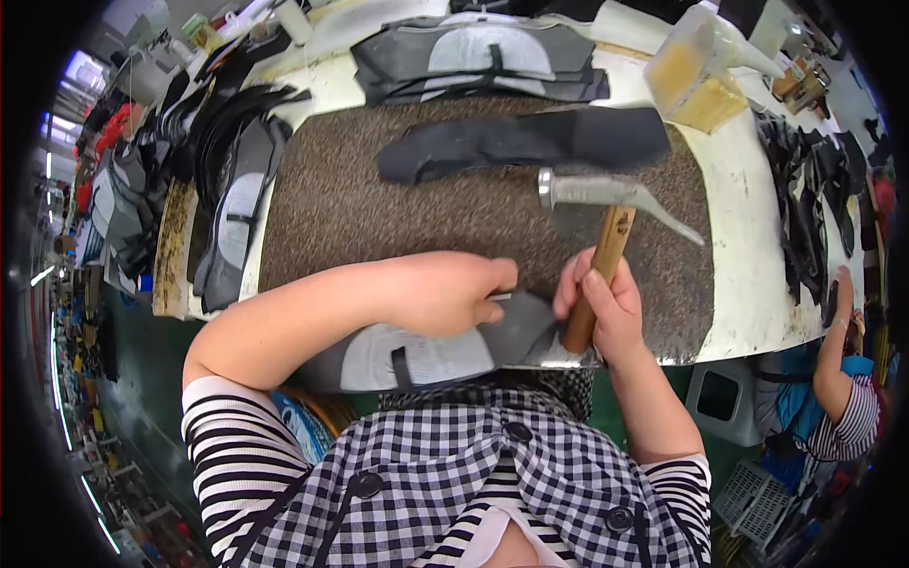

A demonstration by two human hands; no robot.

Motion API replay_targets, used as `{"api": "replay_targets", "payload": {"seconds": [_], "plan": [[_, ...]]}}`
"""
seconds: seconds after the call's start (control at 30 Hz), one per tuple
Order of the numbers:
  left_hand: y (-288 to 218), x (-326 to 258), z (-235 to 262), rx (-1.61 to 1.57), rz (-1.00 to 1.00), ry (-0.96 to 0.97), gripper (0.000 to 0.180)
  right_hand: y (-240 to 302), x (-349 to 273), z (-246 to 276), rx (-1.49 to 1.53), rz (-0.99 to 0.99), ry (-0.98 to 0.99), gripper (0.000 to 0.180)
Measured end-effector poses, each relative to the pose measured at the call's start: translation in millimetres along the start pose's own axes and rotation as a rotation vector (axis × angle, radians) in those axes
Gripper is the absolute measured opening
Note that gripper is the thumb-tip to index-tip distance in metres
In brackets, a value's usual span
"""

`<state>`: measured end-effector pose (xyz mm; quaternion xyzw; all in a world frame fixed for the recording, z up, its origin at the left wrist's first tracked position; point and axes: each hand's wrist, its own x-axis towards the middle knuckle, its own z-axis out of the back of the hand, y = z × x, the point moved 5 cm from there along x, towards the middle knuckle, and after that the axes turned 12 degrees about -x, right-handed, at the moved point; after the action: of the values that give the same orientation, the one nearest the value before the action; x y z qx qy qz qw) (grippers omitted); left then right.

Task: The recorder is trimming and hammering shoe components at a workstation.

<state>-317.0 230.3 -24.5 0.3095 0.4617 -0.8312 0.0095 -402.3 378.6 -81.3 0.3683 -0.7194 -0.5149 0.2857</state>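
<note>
Currently, taking the dial from the middle of the view, the right hand is sitting at 3 o'clock, its fingers wrapping around the wooden handle of a hammer; the metal head is pointing up toward 2 o'clock, its blunt round face facing left and its thin curved end reaching right; the left hand is hovering about the centre with its fingers curling and the thumb standing just apart from the forefinger; whether it is pinching something small there I cannot tell; below it, at 7 o'clock, a grey panel with a white patch and a short black strip is lying along the near edge of the bench, the left forearm covering part of it; a brown mat is spreading beneath the hands; at 1 o'clock a long black piece is resting on the mat; at 12, beyond it, a stack of grey panels is lying; between 1 and 2 a clear container is standing, showing yellowish contents; black strips are bunching at 10; dark pieces are hanging between 2 and 3; past them, a co-worker is reaching toward the bench.
</note>
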Motion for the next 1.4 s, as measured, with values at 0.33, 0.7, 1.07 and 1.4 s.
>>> {"api": "replay_targets", "payload": {"seconds": [0.33, 0.7, 1.07, 1.4], "plan": [[26.5, -6.1, 2.7, -0.059, -0.272, -0.396, 0.021, 7.5, -3.6, -16.5, -0.809, -0.043, -0.182, 0.024], [46.0, 9.8, -19.9, 0.133, -0.415, -0.650, 0.007, 58.5, -47.5, -25.5, -1.447, -0.040, -0.076, 0.021], [50.5, 13.3, -3.9, 0.096, -0.428, -0.336, 0.008, 50.2, -63.2, -33.3, -1.559, -0.275, 0.027, 0.025], [52.7, -5.3, -16.1, 0.408, -0.764, -0.495, 0.020, 51.8, -50.0, -47.7, -1.746, -0.202, 0.148, 0.020]]}}
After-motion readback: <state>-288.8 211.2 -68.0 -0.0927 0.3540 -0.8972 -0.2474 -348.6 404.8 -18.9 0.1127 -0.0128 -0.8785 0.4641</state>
